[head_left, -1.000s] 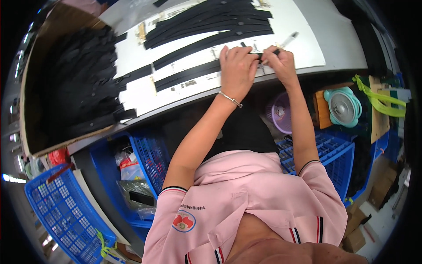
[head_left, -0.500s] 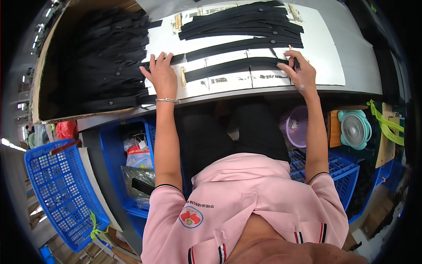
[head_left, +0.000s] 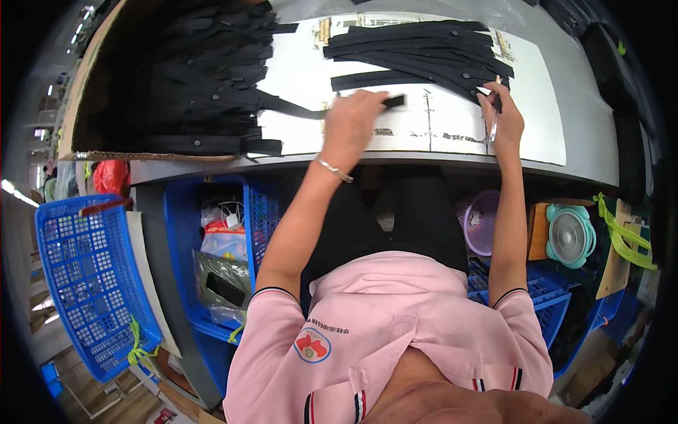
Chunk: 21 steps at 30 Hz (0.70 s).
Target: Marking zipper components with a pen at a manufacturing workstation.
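Observation:
My left hand (head_left: 351, 126) is closed on a black fabric strip (head_left: 291, 107). The strip trails back to the open cardboard box at the left, and its free end pokes out past my fingers. Fingers of my right hand (head_left: 504, 121) are pinched round a slim pale pen (head_left: 494, 128), beside the right ends of a pile of black strips (head_left: 424, 48). Those strips lie fanned across a white board (head_left: 538, 106) with dark marks and lines. My right fingertips come close to the pile; whether they touch it I cannot tell.
A cardboard box (head_left: 152, 155) heaped with black strips stands at the left on the grey table (head_left: 597, 141). Below the table edge are blue baskets (head_left: 78, 283), a purple basket (head_left: 481, 225) and a teal fan (head_left: 569, 235).
My left hand has moved right across the board, drawing a strip from the box. The strip lying nearest me has left its place along the marked lines. My right hand stays near the pile.

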Available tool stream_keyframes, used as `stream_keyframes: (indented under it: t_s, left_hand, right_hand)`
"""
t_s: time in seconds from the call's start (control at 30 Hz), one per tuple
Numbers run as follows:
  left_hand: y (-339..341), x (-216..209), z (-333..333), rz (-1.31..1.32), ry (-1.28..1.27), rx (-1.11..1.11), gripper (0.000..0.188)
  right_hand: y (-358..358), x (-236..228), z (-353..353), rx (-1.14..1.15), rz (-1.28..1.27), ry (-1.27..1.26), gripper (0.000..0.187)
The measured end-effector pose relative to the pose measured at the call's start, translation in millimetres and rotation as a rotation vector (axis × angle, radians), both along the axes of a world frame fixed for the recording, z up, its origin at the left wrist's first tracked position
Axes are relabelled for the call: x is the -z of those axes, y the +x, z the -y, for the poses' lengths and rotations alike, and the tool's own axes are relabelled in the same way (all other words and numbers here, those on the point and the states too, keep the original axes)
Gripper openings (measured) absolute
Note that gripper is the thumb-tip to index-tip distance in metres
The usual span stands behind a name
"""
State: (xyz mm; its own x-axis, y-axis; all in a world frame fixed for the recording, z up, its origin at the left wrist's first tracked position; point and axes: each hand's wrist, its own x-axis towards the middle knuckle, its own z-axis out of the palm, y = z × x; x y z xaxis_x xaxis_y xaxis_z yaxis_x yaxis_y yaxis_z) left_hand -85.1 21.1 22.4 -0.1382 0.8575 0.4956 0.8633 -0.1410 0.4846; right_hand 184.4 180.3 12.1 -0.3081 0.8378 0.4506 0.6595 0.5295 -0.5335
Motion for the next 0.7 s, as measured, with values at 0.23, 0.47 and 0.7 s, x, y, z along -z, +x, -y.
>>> stream_keyframes:
  t_s: [0.23, 0.47, 0.7]
  left_hand:
    - [77, 8, -31, 0.201, -0.064, 0.218, 0.025]
    - [88, 21, -28, 0.099, 0.010, 0.243, 0.024]
    - [83, 25, 7, -0.167, -0.014, 0.071, 0.040]
  right_hand:
    - [-7, 3, 56, -0.155, -0.242, 0.139, 0.018]
    - [13, 12, 92, -0.272, 0.100, 0.228, 0.034]
    - [61, 26, 66, -0.159, 0.221, 0.311, 0.030]
